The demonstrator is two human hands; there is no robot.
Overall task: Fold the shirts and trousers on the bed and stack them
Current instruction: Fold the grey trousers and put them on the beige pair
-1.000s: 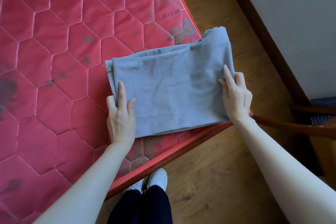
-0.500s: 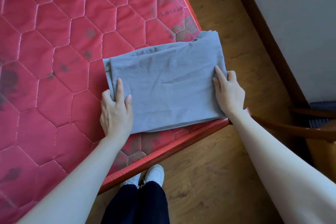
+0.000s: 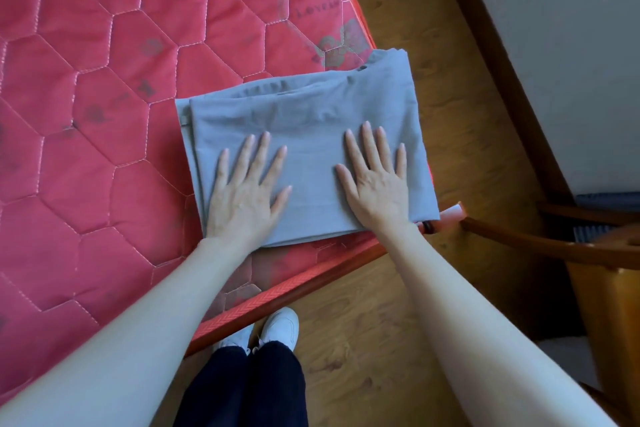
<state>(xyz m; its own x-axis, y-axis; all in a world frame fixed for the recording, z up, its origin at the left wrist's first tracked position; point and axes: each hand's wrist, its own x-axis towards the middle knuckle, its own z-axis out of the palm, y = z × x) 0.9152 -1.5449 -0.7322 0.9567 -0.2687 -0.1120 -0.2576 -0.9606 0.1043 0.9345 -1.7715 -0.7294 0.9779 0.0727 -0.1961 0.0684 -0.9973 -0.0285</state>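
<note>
- Garment, grey [image 3: 304,107] — folded into a rough rectangle of several layers, edges stepped at the left side, soft creases along the far edge; I cannot tell shirt from trousers.
- Position: on the near right corner of the red quilted mattress [image 3: 104,80], its right edge reaching the mattress side above the wooden floor [image 3: 398,322].
- My left hand [image 3: 242,198] — flat on the cloth, fingers straight and spread, gripping nothing.
- My right hand [image 3: 377,187] — likewise flat beside it, palm down, fingers spread.
</note>
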